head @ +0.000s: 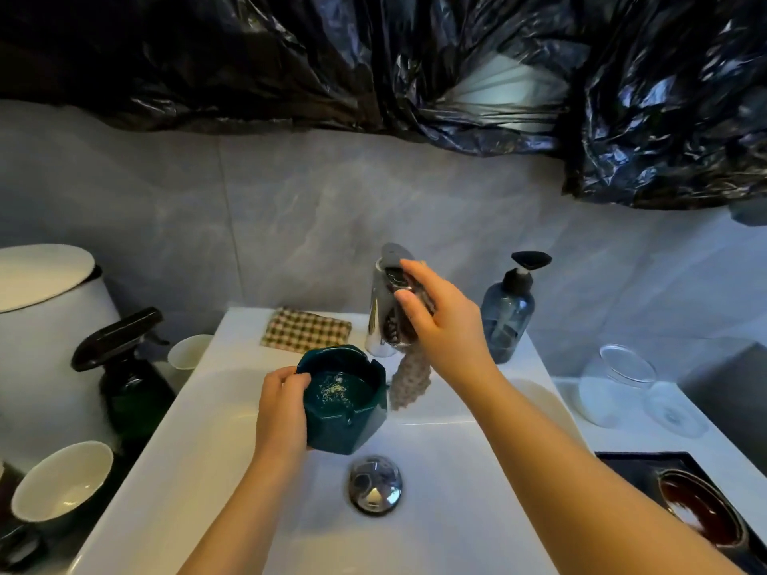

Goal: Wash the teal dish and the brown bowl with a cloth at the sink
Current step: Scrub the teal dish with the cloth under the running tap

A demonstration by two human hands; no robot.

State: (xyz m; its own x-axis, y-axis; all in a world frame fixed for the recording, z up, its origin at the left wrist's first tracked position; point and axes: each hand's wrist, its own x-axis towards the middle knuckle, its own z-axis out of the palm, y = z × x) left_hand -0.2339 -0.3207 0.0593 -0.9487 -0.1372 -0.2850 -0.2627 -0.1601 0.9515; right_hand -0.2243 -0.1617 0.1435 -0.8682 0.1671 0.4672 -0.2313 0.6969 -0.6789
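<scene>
My left hand [282, 408] grips the teal dish [344, 402] by its left rim, holding it tilted over the white sink [207, 450]. Pale crumbs lie inside the dish. My right hand [440, 321] reaches up to the chrome faucet [384, 309], fingers touching its lever, with a pinkish-brown cloth [411, 381] hanging from under the palm beside the dish. The brown bowl [701, 508] sits on a dark tray at the lower right.
A checked cloth [305, 329] lies on the sink's back ledge. A blue soap pump bottle [508, 313] stands right of the faucet. A dark spray bottle [124, 367], white cup [189, 352] and white bowl [62, 481] are left; glass jars [614, 383] right. The chrome drain [375, 483] is central.
</scene>
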